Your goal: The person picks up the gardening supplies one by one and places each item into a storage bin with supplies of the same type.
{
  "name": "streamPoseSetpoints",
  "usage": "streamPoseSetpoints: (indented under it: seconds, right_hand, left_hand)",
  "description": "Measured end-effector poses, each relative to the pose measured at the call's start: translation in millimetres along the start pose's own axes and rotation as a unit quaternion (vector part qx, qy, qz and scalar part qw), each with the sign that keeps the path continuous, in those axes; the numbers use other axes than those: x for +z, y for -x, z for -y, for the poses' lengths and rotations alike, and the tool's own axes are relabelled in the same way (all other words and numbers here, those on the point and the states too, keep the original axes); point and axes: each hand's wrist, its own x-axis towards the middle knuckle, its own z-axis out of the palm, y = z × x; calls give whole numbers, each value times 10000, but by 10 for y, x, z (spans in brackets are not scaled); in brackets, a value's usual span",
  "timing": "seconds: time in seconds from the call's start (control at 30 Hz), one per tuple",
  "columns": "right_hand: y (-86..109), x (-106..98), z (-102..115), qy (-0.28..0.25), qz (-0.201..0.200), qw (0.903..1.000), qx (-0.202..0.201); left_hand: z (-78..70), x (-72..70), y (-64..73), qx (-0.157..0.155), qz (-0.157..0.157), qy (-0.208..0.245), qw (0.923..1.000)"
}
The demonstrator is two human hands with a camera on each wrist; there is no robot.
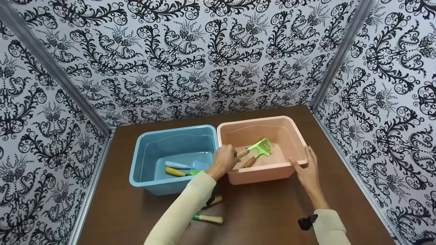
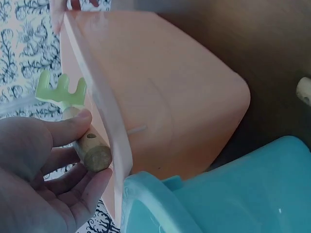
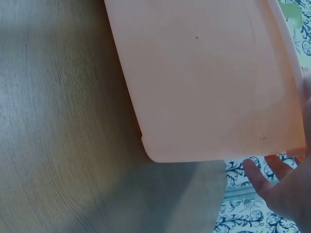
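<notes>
My left hand (image 1: 224, 159) pinches the wooden handle of a small light-green hand rake (image 2: 60, 92) over the pink bin's near-left rim. The rake's head is inside the pink bin (image 1: 262, 172), overlapping a second green tool with a brown wooden handle (image 1: 250, 162) lying there. At the bin's front right corner, my right hand (image 1: 308, 170) holds the rim, thumb over the front edge and fingers along the right side. The left forearm crosses the front corner of a blue bin (image 1: 138, 163), which holds a pale-blue-handled tool (image 1: 177, 165) and a yellow-handled tool (image 1: 175, 172) with a green head.
The bins stand side by side on a brown table (image 1: 259, 214). Under the left forearm, a green-collared tool with a pale wooden handle (image 1: 211, 219) and another wooden handle (image 1: 216, 200) lie partly hidden. Patterned walls (image 1: 218, 68) enclose the back and sides.
</notes>
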Motion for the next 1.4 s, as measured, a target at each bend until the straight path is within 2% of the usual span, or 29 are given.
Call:
streamPoseSetpoints:
  seconds: [0.3, 0.57, 0.73, 0.87, 1.07, 1.2, 1.4]
  right_hand:
    - [2, 6, -3, 24, -33, 10000, -17]
    - [-1, 0, -8, 30, -60, 10000, 23]
    - [7, 3, -5, 67, -40, 10000, 43]
    - [6, 0, 7, -4, -59, 10000, -12]
    - [-5, -10, 20, -58, -92, 9999, -74]
    - [-13, -11, 9, -73, -120, 9999, -94]
    - [-3, 12, 0, -91, -161, 9998, -71]
  left_hand:
    - [-80, 37, -158, -340, 152, 45, 9993]
    - [-149, 50, -258, -631, 314, -437, 9966]
    - [-202, 28, -279, -798, 441, -531, 9944]
    - [-221, 21, -288, -903, 385, -664, 9930]
    - [-203, 33, -317, -1159, 563, -470, 9905]
    - [-212, 43, -331, -1183, 591, -334, 9907]
    - [-247, 67, -303, -1234, 724, -432, 9888]
